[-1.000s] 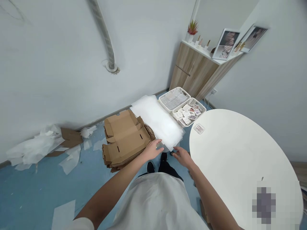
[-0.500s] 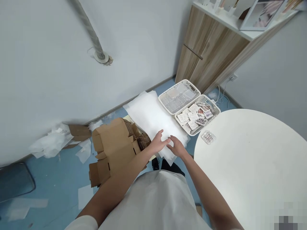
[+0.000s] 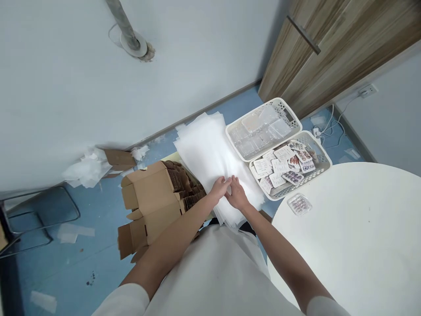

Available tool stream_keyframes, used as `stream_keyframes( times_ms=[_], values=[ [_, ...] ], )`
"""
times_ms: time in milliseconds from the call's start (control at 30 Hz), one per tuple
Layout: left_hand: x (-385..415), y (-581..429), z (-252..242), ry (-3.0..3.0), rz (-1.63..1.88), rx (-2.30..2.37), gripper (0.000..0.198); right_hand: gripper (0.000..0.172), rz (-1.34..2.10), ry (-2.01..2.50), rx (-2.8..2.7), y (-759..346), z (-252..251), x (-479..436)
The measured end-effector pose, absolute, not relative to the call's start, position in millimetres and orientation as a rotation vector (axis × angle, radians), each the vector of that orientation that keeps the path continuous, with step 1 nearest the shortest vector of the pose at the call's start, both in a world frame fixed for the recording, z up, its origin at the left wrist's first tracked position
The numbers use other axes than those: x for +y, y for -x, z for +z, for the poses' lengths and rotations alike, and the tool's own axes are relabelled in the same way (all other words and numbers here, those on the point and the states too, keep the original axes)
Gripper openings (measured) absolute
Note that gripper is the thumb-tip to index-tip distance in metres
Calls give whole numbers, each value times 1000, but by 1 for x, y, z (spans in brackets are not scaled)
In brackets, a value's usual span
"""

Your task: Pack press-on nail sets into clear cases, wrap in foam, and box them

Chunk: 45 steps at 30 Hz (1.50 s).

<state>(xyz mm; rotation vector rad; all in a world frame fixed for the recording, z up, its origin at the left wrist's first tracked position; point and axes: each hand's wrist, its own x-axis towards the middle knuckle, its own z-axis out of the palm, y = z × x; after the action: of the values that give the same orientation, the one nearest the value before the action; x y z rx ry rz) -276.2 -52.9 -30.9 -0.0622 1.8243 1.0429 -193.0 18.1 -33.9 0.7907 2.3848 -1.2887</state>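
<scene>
A stack of thin white packing sheets [image 3: 207,145] lies in front of me, its near edge close to my body. My left hand [image 3: 219,189] and my right hand [image 3: 236,195] meet over the stack's near part, fingertips nearly touching. The fingers of both are drawn together in a pinch on the top sheet, which creases just beyond them. The fingertips are partly hidden, so how many sheets they grip cannot be made out.
Flattened brown cardboard boxes [image 3: 154,193] lie to the left. At right are a basket of clear plastic cases [image 3: 230,127] and a basket of printed cards [image 3: 324,169]. A small clear case [image 3: 299,204] sits on the round white table [image 3: 355,245]. A chair [image 3: 42,215] stands far left.
Both hands have come down onto the sheets, and their spread fingers have closed together. My view has tilted downward, so the cabinet top is out of sight.
</scene>
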Motion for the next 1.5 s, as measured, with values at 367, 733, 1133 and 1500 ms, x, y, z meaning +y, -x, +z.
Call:
stream_keyframes(
  times_ms=[367, 733, 1133, 1500],
  values=[
    [-55, 285, -35, 141, 1201, 1942, 15, 48, -1304, -513, 2517, 191, -9, 8],
    [-66, 285, -33, 61, 1090, 2006, 24, 53, -1602, -1111, 2553, 190, -27, 33],
    [-68, 277, -16, 158, 1082, 1933, 47, 48, -1397, -694, 2621, 196, -27, 48],
    [-88, 262, 15, -48, 1091, 1882, 61, 44, -745, -530, 2773, 183, 38, 43]
  ],
)
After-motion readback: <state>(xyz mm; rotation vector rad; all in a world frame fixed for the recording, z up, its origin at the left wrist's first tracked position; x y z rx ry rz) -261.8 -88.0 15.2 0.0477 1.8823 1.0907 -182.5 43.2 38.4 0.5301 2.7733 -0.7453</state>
